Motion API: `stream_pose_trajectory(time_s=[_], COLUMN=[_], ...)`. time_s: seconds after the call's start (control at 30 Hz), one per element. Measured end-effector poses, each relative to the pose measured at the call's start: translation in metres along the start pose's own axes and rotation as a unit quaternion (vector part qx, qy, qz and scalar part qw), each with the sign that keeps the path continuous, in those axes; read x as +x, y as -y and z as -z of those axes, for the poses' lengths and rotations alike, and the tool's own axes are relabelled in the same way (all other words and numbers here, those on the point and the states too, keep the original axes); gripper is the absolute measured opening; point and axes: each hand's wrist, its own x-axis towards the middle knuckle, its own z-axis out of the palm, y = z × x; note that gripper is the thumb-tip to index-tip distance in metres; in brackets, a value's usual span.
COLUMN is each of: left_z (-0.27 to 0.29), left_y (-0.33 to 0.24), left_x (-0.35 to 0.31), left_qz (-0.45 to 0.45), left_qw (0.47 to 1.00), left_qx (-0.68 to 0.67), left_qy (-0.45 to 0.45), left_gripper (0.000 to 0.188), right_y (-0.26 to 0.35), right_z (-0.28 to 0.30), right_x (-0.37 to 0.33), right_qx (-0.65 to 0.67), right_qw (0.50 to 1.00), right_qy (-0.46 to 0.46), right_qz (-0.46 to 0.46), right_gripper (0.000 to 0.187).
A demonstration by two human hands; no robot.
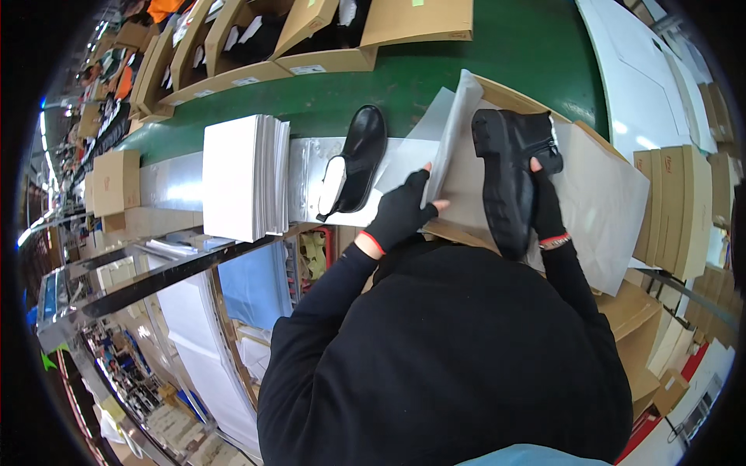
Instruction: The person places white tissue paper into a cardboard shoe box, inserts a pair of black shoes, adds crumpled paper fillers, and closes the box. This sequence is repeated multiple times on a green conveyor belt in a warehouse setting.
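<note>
On the right, a black boot [509, 175] lies on its side over an open cardboard box [517, 95] lined with thin white wrapping paper [602, 194]. My right hand [549, 206], in a black fingerless glove with a red cuff, grips the boot's upper near the ankle. Beside the box's left edge, my left hand [400, 210] wears a matching glove. Its thumb and index finger are apart, against the edge of the paper; the other fingers are partly hidden. A second black boot [361, 163] lies left of that hand, with white material at its opening.
A stack of white sheets [237, 179] stands left of the second boot. Open boxes holding black footwear [260, 39] line the far side of the green bench [536, 46]. More cardboard boxes [668, 210] are stacked at right. A metal frame [148, 268] runs along the lower left.
</note>
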Motion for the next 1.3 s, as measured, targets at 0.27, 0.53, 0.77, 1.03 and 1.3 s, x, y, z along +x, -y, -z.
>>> stream_pose_trajectory(time_s=[0.27,0.53,0.77,1.03,1.3], left_z=[-0.029,-0.046,-0.051,-0.051,-0.072], left_y=[0.001,0.076,0.111,-0.109,-0.112], left_x=[0.015,0.016,0.026,0.056,0.026], left_qz=[-0.074,0.042,0.094,-0.198,-0.206], left_qw=[0.994,0.994,0.987,0.977,0.950], left_qx=[0.021,0.042,0.103,-0.057,-0.073], left_qy=[0.083,-0.096,-0.079,0.051,0.221], left_gripper=[0.071,0.058,0.033,0.024,0.050], right_y=[-0.070,-0.060,-0.019,0.086,0.012], right_z=[0.044,0.041,0.064,-0.094,-0.010], right_x=[0.124,0.113,0.041,-0.044,0.039], right_qx=[0.128,0.036,-0.171,-0.316,-0.819], right_qw=[0.986,0.992,0.985,0.861,0.434], right_qy=[-0.047,0.066,-0.014,0.215,0.111], right_qz=[0.094,-0.102,0.029,0.337,0.359], right_gripper=[0.049,0.051,0.048,0.045,0.108])
